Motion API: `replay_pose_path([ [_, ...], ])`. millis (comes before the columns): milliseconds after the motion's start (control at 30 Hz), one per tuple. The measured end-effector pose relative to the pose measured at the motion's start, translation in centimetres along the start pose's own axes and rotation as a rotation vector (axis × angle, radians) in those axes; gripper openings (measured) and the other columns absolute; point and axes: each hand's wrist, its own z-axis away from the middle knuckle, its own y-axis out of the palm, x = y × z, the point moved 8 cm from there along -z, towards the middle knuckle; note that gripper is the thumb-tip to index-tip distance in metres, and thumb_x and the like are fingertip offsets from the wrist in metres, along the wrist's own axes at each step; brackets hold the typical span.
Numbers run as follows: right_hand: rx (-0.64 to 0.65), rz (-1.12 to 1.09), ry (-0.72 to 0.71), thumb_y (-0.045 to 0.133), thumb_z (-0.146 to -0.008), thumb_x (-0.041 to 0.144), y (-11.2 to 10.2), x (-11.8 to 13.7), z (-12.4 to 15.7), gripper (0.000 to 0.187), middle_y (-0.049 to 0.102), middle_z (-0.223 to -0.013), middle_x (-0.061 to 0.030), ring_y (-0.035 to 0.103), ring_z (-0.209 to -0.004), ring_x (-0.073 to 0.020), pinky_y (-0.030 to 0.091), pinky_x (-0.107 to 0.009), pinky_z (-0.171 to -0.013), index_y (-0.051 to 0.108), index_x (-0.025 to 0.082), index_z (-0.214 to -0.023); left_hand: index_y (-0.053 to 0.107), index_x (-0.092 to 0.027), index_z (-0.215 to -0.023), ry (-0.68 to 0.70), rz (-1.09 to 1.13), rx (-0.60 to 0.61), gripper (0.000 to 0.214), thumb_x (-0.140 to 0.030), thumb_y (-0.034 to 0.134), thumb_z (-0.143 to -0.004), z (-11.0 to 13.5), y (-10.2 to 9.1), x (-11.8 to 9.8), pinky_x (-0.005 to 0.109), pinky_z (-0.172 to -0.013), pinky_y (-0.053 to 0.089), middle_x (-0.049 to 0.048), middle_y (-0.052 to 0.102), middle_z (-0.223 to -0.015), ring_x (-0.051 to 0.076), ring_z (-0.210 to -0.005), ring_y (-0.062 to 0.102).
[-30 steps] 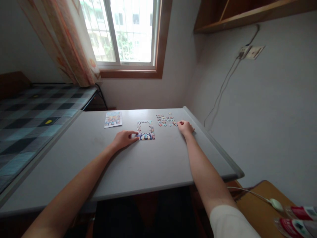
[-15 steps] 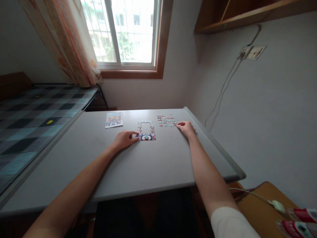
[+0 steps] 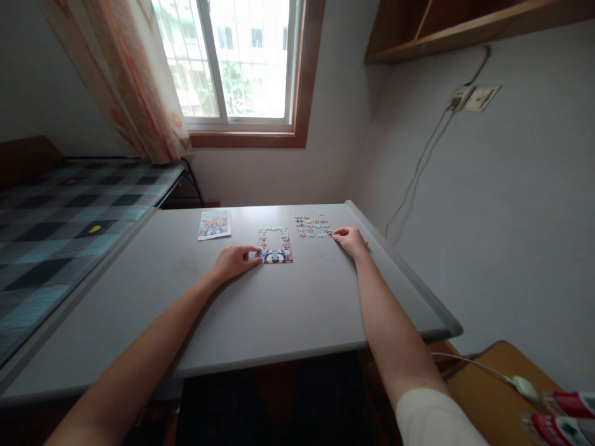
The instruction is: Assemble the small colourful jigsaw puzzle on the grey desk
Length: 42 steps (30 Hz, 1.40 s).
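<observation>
A partly assembled jigsaw puzzle [image 3: 275,256] lies flat on the table, with its border joined around a bare middle and a blue cartoon face along the bottom. My left hand [image 3: 236,260] rests at its lower left edge; thumb and forefinger are apart and touch the puzzle there. To the right, several loose puzzle pieces [image 3: 310,227] are spread out in a group. My right hand [image 3: 349,240] is at the near right side of that group, its thumb and forefinger pinched on a small puzzle piece [image 3: 331,234], partly hidden by the fingertips.
A printed picture sheet [image 3: 214,224] lies at the back left of the grey table [image 3: 288,316]. A bed with a checked cover [image 3: 83,210] stands along the left. The wall [image 3: 488,204] is close on the right. Red-labelled bottles [image 3: 558,427] lie on a low wooden surface [image 3: 488,396].
Both hands stay almost where they were. The puzzle and the loose pieces show no clear movement.
</observation>
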Motion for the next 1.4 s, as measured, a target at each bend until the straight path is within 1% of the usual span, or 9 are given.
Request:
replay_pose_path([
  [200,0.005,-0.006,0.009,0.069,-0.07,0.035,0.3,-0.1,-0.1,0.015,0.073,-0.097,-0.0003,0.059,-0.102,-0.025,0.029,-0.046,-0.102,0.074,0.03,-0.083,0.073,-0.027,-0.112,0.002,0.002,-0.005,0.05,-0.062,0.054,-0.082,0.0,-0.1,0.0,0.024,-0.055,0.03,-0.0005,0.062,-0.065,0.014,-0.057,0.053],
  [333,-0.036,-0.08,0.035,0.063,-0.075,0.039,0.3,-0.7,-0.5,0.017,0.073,-0.098,-0.0006,0.06,-0.1,-0.0235,0.028,-0.046,-0.103,0.073,0.03,-0.085,0.073,-0.026,-0.112,-0.002,-0.002,-0.004,0.051,-0.062,0.053,-0.082,0.0,-0.1,-0.1,0.024,-0.055,0.03,-0.0001,0.062,-0.065,0.014,-0.058,0.054],
  [500,-0.067,-0.1,0.075,0.056,-0.079,0.035,0.0,-1.0,-0.7,0.019,0.073,-0.099,0.0001,0.061,-0.099,-0.0228,0.029,-0.046,-0.103,0.073,0.03,-0.086,0.073,-0.026,-0.112,0.004,0.004,-0.003,0.05,-0.062,0.054,-0.082,0.0,-0.1,-0.1,0.024,-0.055,0.03,-0.0002,0.062,-0.065,0.014,-0.057,0.053],
  [700,-0.05,-0.059,0.066,0.056,-0.078,0.036,0.0,-0.7,-0.6,0.02,0.073,-0.101,-0.0012,0.061,-0.1,-0.024,0.031,-0.045,-0.101,0.073,0.03,-0.087,0.073,-0.026,-0.112,0.013,-0.011,-0.004,0.05,-0.061,0.053,-0.082,0.0,-0.1,-0.1,0.024,-0.055,0.029,0.0001,0.062,-0.065,0.014,-0.058,0.053],
  [1067,-0.031,-0.007,0.073,0.058,-0.08,0.037,0.3,-0.7,-0.7,0.02,0.072,-0.106,-0.0005,0.06,-0.103,-0.0247,0.03,-0.047,-0.101,0.073,0.031,-0.091,0.073,-0.028,-0.111,0.012,-0.005,-0.018,0.049,-0.062,0.055,-0.081,-0.1,0.0,0.1,0.024,-0.055,0.03,-0.0008,0.062,-0.065,0.014,-0.058,0.053],
  [1300,-0.028,0.006,0.065,0.058,-0.08,0.038,0.3,-0.6,-0.7,0.02,0.072,-0.106,-0.0004,0.06,-0.104,-0.0249,0.031,-0.046,-0.101,0.073,0.031,-0.091,0.074,-0.026,-0.11,0.022,0.006,-0.016,0.048,-0.06,0.049,-0.086,0.1,-0.3,-0.4,0.024,-0.055,0.029,-0.0001,0.06,-0.062,0.014,-0.056,0.051],
  [1400,-0.032,0.0,0.065,0.058,-0.079,0.037,0.3,-0.6,-0.6,0.02,0.072,-0.106,-0.001,0.059,-0.102,-0.0249,0.031,-0.046,-0.1,0.074,0.031,-0.089,0.074,-0.026,-0.11,0.026,0.005,-0.013,0.047,-0.058,0.049,-0.086,0.2,-0.4,-0.6,0.024,-0.055,0.029,-0.0001,0.061,-0.063,0.014,-0.056,0.052],
])
